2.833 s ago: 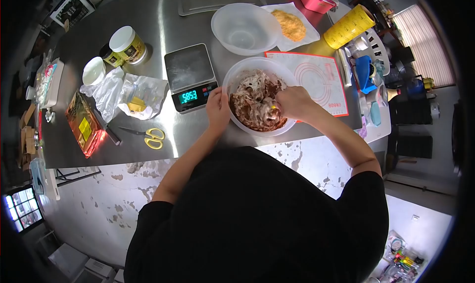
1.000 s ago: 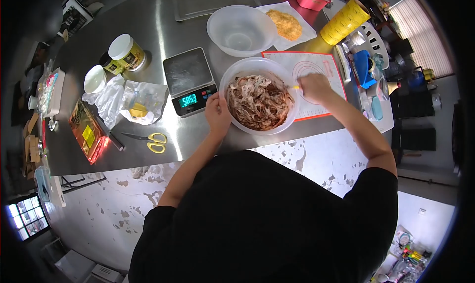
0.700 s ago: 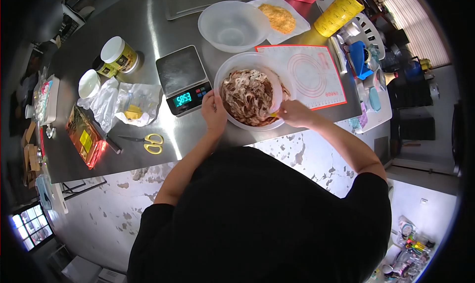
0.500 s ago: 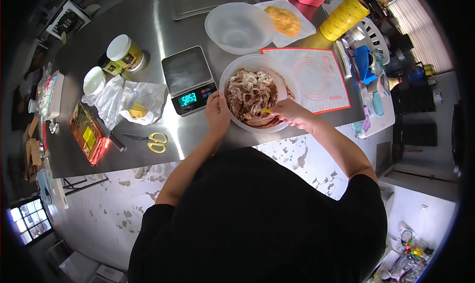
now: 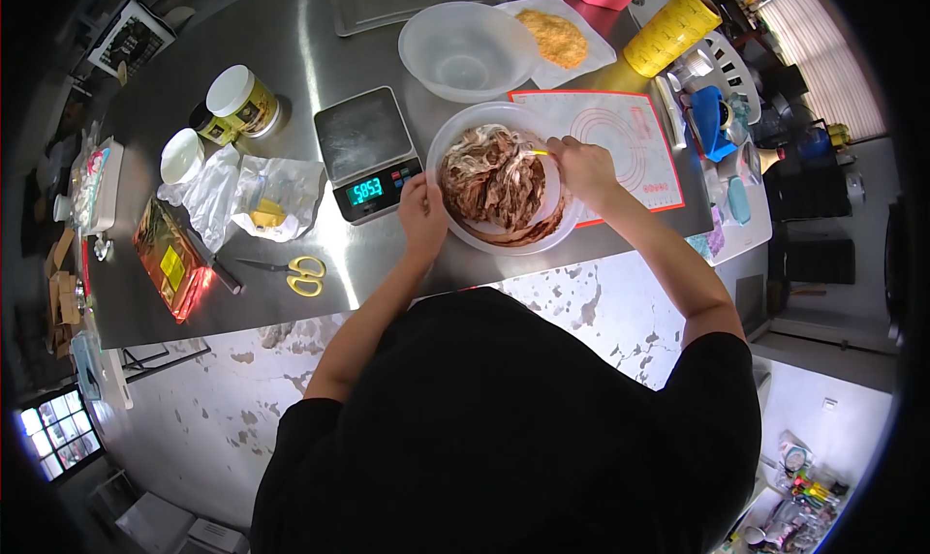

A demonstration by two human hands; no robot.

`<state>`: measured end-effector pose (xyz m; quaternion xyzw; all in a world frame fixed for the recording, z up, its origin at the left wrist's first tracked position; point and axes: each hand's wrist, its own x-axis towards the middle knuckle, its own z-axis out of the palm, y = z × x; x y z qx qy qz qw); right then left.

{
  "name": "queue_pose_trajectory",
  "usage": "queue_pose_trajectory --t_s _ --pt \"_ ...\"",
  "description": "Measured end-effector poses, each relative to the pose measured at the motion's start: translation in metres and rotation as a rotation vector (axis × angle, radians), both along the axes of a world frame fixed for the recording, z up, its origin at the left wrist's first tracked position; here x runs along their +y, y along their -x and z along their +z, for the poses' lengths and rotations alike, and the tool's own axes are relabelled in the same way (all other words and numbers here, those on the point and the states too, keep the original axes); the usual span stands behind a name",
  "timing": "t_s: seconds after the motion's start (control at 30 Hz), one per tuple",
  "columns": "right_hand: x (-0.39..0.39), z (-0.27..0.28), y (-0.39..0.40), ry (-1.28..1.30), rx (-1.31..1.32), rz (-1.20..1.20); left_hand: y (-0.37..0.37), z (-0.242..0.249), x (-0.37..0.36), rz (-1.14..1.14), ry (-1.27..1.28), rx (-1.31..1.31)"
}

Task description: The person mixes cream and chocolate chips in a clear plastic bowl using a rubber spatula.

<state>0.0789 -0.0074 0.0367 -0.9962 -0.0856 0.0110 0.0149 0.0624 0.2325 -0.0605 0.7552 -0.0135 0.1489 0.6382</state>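
A translucent mixing bowl (image 5: 523, 114) stands near the table's front edge, holding a streaky brown-and-white mixture (image 5: 492, 181). My left hand (image 5: 422, 213) is closed on the bowl's left rim. At the right side of the bowl, my right hand (image 5: 579, 169) grips a slim yellow-handled spatula (image 5: 539, 152); its far end is hidden in the mixture. Left of the bowl, a digital scale (image 5: 365, 147) has a lit display. Under the bowl's right side lies a red-edged baking mat (image 5: 630, 157).
Behind the mixing bowl are another translucent bowl (image 5: 465, 55) and orange-yellow crumbs (image 5: 552, 39) on white paper. Yellow-handled scissors (image 5: 305, 275), a crumpled white bag (image 5: 281, 191) and a lidded tub (image 5: 244, 102) sit left. A yellow roll (image 5: 671, 31) lies at the back right.
My right hand has moved up and slightly right along the bowl with the spatula. The mixture has been turned over and looks browner in front. My left hand stays at the rim.
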Motion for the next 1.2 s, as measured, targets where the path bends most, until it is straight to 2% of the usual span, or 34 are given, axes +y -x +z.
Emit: queue_pose_trajectory --t_s 0.1,0.17,0.3,0.37,0.4,0.47,0.5,0.57,0.67,0.7,0.73,0.8,0.83,0.87,0.93,1.0,1.07,1.2 --pt "-0.003 0.008 0.001 0.117 0.051 0.019 0.000 -0.002 -0.002 0.052 -0.041 -0.041" --pt "-0.002 0.019 0.010 0.162 0.255 -0.008 0.001 -0.006 -0.005 0.094 -0.061 -0.086" --pt "-0.001 0.025 0.034 0.112 0.428 -0.007 0.003 -0.009 -0.006 0.113 -0.077 -0.051" --pt "0.004 0.017 0.043 -0.111 0.576 -0.104 0.003 -0.012 -0.007 0.109 -0.069 -0.064" --pt "0.005 0.007 0.046 -0.108 0.575 -0.108 0.003 -0.011 -0.008 0.111 -0.039 -0.067" --pt "0.008 -0.013 0.047 -0.395 0.631 -0.087 0.005 -0.010 -0.010 0.119 -0.004 -0.074" --pt "0.010 -0.012 0.045 -0.389 0.629 -0.079 0.006 -0.009 -0.009 0.090 0.018 -0.061" --pt "0.015 -0.010 0.039 -0.759 0.789 -0.408 0.004 -0.007 -0.007 0.083 0.039 -0.055" --pt "0.009 0.002 0.030 -0.842 0.682 -0.383 0.002 -0.007 -0.003 0.096 0.025 -0.113" --pt "0.008 0.005 0.029 -0.693 0.476 -0.223 0.001 -0.007 -0.003 0.087 0.018 -0.131" --pt "0.010 0.012 0.027 -0.692 0.481 -0.225 0.001 -0.006 -0.003 0.073 0.013 -0.149" --pt "0.015 0.024 0.018 -0.300 0.224 -0.076 0.001 -0.005 -0.004 0.069 0.027 -0.131" --pt "0.016 0.022 0.015 -0.185 0.142 -0.008 0.000 -0.005 -0.004 0.066 0.039 -0.119" --pt "0.013 0.016 0.011 -0.186 0.144 -0.012 0.000 -0.007 -0.003 0.062 0.039 -0.116" --pt "0.007 0.004 0.002 0.041 -0.052 0.160 -0.001 -0.010 -0.002 0.081 0.026 -0.142" --pt "0.000 0.003 -0.001 0.115 -0.021 0.173 0.000 -0.011 -0.003 0.095 0.017 -0.134" --pt "-0.003 0.009 0.001 0.198 0.119 0.093 0.002 -0.010 -0.004 0.111 0.009 -0.125" --pt "-0.005 0.019 0.020 0.176 0.266 0.050 0.003 -0.011 -0.007 0.131 0.006 -0.106"
